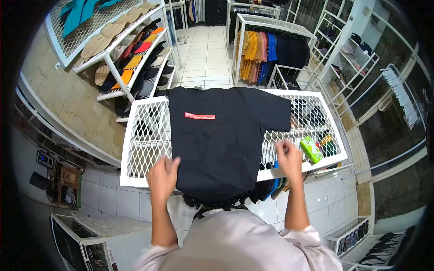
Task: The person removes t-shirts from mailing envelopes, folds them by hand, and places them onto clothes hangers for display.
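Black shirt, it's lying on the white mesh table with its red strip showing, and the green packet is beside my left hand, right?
Not quite: the head view shows the green packet beside your right hand, not your left hand. The black shirt does lie on the white mesh table with its red strip showing.

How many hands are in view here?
2. The left hand is by the near left edge of the black shirt; the right hand is between the shirt and the green pack. No other hands show.
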Available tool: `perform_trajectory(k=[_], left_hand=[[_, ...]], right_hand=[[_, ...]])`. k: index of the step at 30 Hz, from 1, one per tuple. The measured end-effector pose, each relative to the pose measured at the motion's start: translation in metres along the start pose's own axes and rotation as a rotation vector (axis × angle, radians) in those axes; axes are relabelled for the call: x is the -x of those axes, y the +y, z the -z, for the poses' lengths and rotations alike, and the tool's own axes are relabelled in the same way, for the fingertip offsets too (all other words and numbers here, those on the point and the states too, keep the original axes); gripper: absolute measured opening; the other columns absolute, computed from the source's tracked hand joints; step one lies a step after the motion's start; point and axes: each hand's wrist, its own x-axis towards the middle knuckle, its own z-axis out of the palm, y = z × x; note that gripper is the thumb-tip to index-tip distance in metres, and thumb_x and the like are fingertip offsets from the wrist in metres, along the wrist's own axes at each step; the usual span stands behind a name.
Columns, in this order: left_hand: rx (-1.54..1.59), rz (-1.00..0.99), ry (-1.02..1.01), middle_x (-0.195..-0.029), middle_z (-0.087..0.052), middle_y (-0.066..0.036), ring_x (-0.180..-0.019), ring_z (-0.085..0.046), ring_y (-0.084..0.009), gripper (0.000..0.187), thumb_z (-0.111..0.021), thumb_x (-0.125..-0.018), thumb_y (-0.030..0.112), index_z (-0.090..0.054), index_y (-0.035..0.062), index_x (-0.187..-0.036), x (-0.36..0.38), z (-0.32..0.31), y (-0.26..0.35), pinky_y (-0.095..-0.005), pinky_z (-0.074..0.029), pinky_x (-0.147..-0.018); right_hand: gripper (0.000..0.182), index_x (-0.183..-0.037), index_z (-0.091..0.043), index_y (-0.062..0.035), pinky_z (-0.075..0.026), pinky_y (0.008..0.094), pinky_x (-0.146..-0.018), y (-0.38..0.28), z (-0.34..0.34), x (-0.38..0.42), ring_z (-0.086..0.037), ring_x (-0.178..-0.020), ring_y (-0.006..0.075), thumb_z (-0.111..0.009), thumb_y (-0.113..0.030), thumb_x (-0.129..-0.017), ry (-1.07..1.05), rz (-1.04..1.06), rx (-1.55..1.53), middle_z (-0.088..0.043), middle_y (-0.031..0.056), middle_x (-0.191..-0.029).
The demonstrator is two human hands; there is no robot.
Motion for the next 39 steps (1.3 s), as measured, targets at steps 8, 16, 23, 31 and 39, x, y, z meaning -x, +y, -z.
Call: perform_trajectory(k=[8,16,23,31,39], left_hand=[[-0.048,0.185,-0.061,-0.076,-0.070,-0.016,-0.074,-0.068,-0.0372,0.046,-0.070,-0.091,0.044,-0.071,-0.0009,-0.086,0.085,-0.001,-0.002,-0.0462,-0.051,-0.069],[0.420,0.150,-0.116,-0.075,-0.060,-0.009,-0.072,-0.056,-0.0181,0.030,-0.063,-0.098,0.024,-0.055,-0.0005,-0.083,0.101,-0.028,-0.029,-0.0316,-0.045,-0.072],[1.173,0.268,0.012,-0.100,-0.060,0.001,-0.087,-0.049,-0.0066,0.018,-0.051,-0.104,0.021,-0.060,0.0051,-0.108,0.110,-0.027,-0.015,-0.0227,-0.040,-0.082],[1.389,0.200,0.073,-0.103,-0.056,0.000,-0.097,-0.051,-0.0092,0.019,-0.046,-0.105,0.019,-0.057,0.0034,-0.101,0.113,-0.038,-0.027,-0.0249,-0.043,-0.087],[1.026,0.374,-0.043,-0.082,-0.052,0.007,-0.070,-0.049,-0.0021,0.010,-0.051,-0.099,0.021,-0.053,0.0138,-0.091,0.125,-0.046,-0.053,-0.0198,-0.040,-0.060]], right_hand=[[0.031,-0.079,-0.071,0.0051,-0.050,0.0249,-0.059,-0.015,-0.013,0.112,-0.061,-0.059,0.0073,-0.079,-0.023,-0.088,-0.109,-0.209,-0.229,-0.067,0.0071,-0.063],[0.028,-0.081,-0.070,0.0032,-0.048,0.0249,-0.059,-0.011,-0.029,0.119,-0.058,-0.060,0.0065,-0.079,-0.023,-0.089,-0.209,-0.184,-0.401,-0.067,0.0045,-0.067],[0.019,-0.091,-0.052,-0.0001,-0.040,0.0270,-0.079,-0.009,-0.024,0.098,-0.044,-0.085,0.0067,-0.054,-0.016,-0.102,-0.441,-0.243,-1.110,-0.049,-0.0005,-0.086],[0.028,-0.079,-0.044,-0.0085,-0.032,0.0242,-0.072,-0.007,-0.022,0.079,-0.035,-0.072,0.0073,-0.056,-0.024,-0.099,-0.557,-0.316,-1.695,-0.040,-0.0022,-0.078],[0.033,-0.116,-0.071,-0.0081,-0.047,0.0420,-0.083,-0.017,0.031,0.097,-0.060,-0.096,0.0318,-0.076,-0.017,-0.084,0.228,0.133,0.115,-0.060,0.0140,-0.114]])
